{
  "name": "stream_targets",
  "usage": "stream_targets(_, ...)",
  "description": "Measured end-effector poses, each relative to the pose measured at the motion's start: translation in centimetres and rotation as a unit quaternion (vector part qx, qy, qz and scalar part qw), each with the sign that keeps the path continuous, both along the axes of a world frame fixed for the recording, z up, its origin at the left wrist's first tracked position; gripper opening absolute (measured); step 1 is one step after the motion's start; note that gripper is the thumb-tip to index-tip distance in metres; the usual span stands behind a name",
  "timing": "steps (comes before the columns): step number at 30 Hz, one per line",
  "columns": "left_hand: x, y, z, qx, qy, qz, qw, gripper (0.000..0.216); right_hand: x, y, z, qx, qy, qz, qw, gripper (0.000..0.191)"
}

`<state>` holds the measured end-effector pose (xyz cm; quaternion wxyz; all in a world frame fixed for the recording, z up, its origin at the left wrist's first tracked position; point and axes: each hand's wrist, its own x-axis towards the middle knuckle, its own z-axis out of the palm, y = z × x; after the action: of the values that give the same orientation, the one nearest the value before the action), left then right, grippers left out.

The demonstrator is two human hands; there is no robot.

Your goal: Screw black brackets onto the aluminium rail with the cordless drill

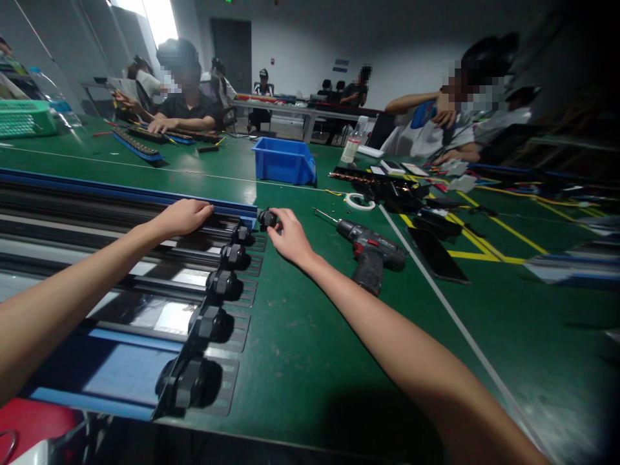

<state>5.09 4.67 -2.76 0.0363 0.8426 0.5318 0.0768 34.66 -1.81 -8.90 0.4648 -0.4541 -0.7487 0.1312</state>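
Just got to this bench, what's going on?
A person has both hands at the far end of a row of long strips. The right hand has its fingers around a black fitting at the end of the farthest blue-edged strip; the left hand rests on the strips. Five more fittings line the nearer ends. A cordless drill lies untouched on the green table, with a blue bin beyond.
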Motion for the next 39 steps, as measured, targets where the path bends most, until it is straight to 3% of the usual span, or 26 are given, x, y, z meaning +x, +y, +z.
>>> stream_targets(26, 0.02, 0.27, -0.05, -0.006, 0.004, 0.022, 1.0, 0.054, -0.03, -0.15, -0.14, 0.025, -0.045, 0.061, 0.997, 0.058)
stream_targets(39, -0.11, 0.43, -0.04, -0.007, 0.018, 0.025, 0.999, 0.053, 0.19, -0.23, -0.29, -0.017, -0.069, 0.071, 0.995, 0.065)
